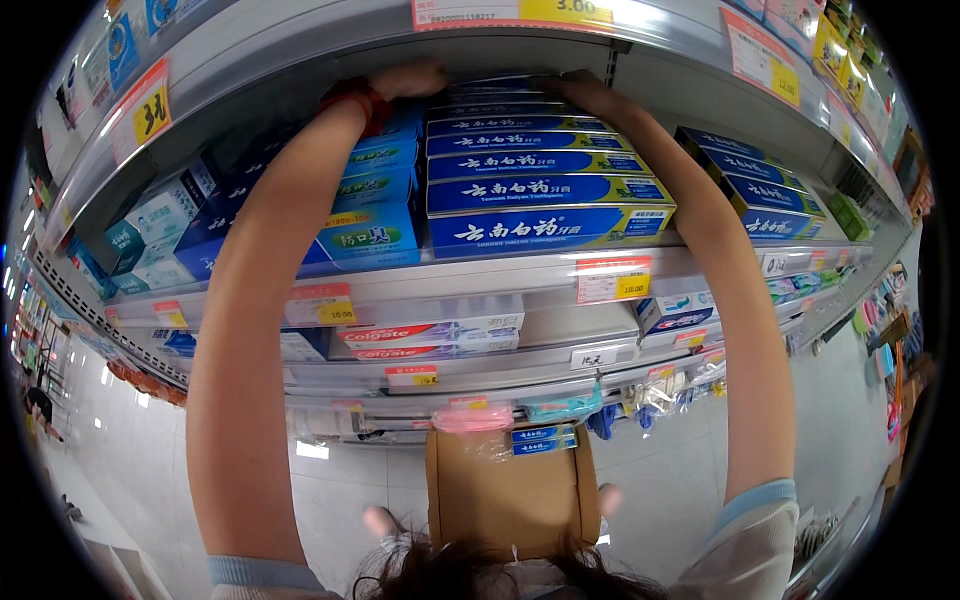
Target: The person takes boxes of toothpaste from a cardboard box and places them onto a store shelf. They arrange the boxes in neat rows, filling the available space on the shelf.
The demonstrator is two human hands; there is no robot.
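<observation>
Deep on a shop shelf, a row of blue toothpaste boxes [545, 192] lies front to back between my raised arms. My left hand [412, 78], with a red band at the wrist, is curled closed at the rear left end of this row; what its fingers hold, if anything, is hidden. On the other side, my right hand [588, 92] reaches to the rear right end, its fingers in shadow and partly hidden by the boxes. Lighter blue toothpaste boxes [368, 238] stand left of the row, close by my left forearm.
More blue boxes [770, 208] stand at the shelf's right. Overhead runs another shelf edge [660, 38] with price tags. Red and white toothpaste boxes [430, 335] lie one level down. An open cardboard carton [510, 500] sits below, holding blue toothpaste boxes [544, 440].
</observation>
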